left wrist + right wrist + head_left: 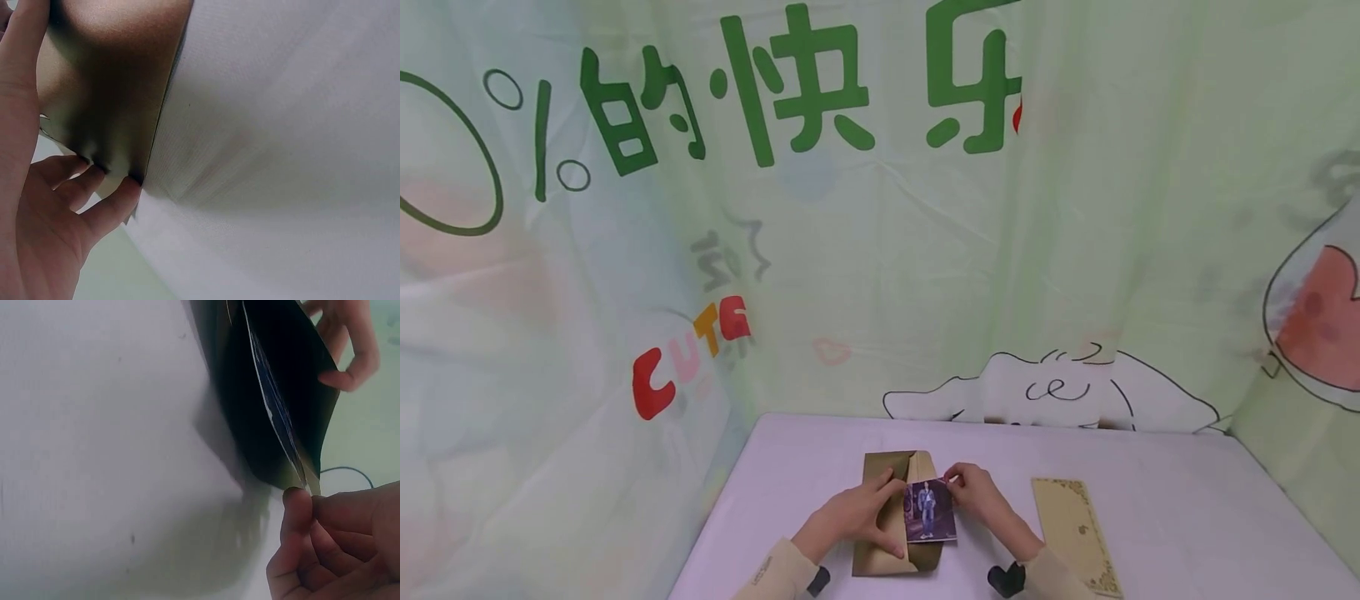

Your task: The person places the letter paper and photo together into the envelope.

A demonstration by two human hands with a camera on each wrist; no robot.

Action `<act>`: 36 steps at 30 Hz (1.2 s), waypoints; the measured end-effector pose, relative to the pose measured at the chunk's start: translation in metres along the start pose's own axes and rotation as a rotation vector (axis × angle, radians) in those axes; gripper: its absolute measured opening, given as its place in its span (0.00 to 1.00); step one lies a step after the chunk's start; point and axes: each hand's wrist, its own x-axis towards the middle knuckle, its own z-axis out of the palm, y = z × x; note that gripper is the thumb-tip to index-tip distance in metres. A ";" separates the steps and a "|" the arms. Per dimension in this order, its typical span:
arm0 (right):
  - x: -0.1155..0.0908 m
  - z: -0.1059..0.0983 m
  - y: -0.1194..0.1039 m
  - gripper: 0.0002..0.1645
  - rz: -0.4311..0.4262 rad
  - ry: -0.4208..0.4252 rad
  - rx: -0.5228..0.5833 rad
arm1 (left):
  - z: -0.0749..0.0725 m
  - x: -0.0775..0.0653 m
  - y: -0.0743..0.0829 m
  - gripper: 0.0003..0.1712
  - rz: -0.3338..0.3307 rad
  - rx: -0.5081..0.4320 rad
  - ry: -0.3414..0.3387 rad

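Observation:
In the head view a brown paper envelope (874, 560) lies on the table with its flap side open to the right. My left hand (856, 512) spreads across the envelope and grips it; in the left wrist view its fingertips (130, 186) bend against the brown paper. A photo card (928, 512) of a standing figure in blue overlaps the envelope's mouth. With thumb and fingertips my right hand (976, 492) pinches the card's upper right corner. Edge-on in the right wrist view, the card (275, 406) stands between the dark walls of the envelope (250, 450).
A tan sheet with an ornate border (1071, 533) lies on the table right of my right hand. The table (805, 450) has a pale lilac cloth. Printed curtains (880, 250) hang behind it and at both sides.

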 end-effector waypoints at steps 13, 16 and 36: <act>0.004 0.024 -0.009 0.05 -0.037 -0.046 0.092 | 0.001 0.001 -0.002 0.57 0.006 -0.004 0.002; 0.004 0.029 -0.011 0.04 -0.064 -0.049 0.100 | 0.003 0.002 -0.004 0.57 0.014 0.004 0.007; 0.007 0.055 -0.024 0.06 -0.186 -0.073 0.043 | 0.002 0.002 -0.005 0.58 0.019 0.028 0.016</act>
